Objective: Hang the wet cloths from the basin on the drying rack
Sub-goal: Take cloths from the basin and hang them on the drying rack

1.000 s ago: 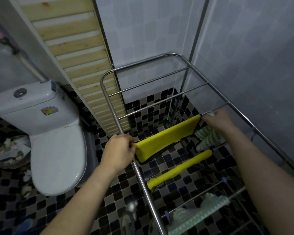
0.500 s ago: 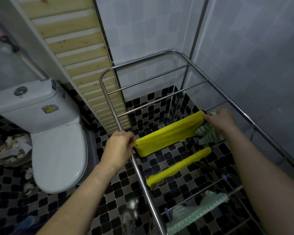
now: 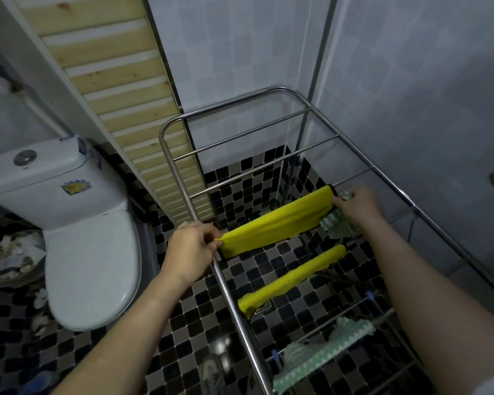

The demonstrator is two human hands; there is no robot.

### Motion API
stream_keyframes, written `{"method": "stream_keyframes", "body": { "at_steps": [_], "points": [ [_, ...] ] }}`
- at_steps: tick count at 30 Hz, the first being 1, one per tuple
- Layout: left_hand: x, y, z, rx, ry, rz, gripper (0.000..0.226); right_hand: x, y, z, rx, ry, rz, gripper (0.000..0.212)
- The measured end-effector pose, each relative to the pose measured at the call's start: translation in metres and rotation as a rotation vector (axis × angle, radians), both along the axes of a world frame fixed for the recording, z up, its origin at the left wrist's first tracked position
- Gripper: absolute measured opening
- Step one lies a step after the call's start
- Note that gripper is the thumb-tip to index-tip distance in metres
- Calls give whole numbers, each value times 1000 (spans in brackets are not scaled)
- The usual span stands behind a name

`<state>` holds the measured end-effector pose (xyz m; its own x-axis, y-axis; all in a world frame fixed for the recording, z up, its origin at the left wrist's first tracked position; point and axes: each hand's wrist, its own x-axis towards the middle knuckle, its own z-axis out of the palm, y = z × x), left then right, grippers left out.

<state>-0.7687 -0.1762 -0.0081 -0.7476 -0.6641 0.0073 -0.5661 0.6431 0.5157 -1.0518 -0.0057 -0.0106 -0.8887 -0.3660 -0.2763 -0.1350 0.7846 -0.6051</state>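
Note:
A yellow cloth (image 3: 277, 222) is stretched across the steel drying rack (image 3: 180, 178), draped over one of its cross bars. My left hand (image 3: 191, 249) pinches the cloth's left corner beside the rack's left rail. My right hand (image 3: 360, 202) grips its right end near the right rail. A second yellow cloth (image 3: 294, 276) hangs on a lower bar in front. A green-and-white patterned cloth (image 3: 340, 223) hangs just under my right hand. Another patterned cloth (image 3: 320, 354) lies over the nearest bars. No basin is in view.
A white toilet (image 3: 80, 246) stands to the left, with a waste bin (image 3: 12, 258) full of paper beside it. A slatted wooden panel (image 3: 111, 81) leans against the wall behind the rack. The floor is black-and-grey mosaic tile (image 3: 154, 352). Tiled walls close in at the back and right.
The view has tilted slightly. Both hands have pulled the yellow cloth tauter along its bar, and its right end has shifted a little under my right hand.

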Motion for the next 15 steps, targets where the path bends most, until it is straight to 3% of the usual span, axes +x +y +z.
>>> {"method": "stream_keyframes", "body": {
  "at_steps": [3, 7, 11, 13, 15],
  "points": [
    [0, -1, -5, -24, -37, -31, 13, 4, -1, 1, 8, 12, 14, 40],
    [2, 2, -5, -37, -66, 35, 15, 5, 4, 19, -25, 41, 23, 8],
    [3, 6, 5, -62, -163, 70, 17, 10, 10, 48, -207, 27, 18, 48],
    [2, 8, 13, -74, -202, 64, 17, 19, 9, 64, -372, 2, 26, 49],
    [-2, 11, 26, -22, -114, 36, 8, 30, 8, 79, -527, -92, 39, 45]
  ]
}}
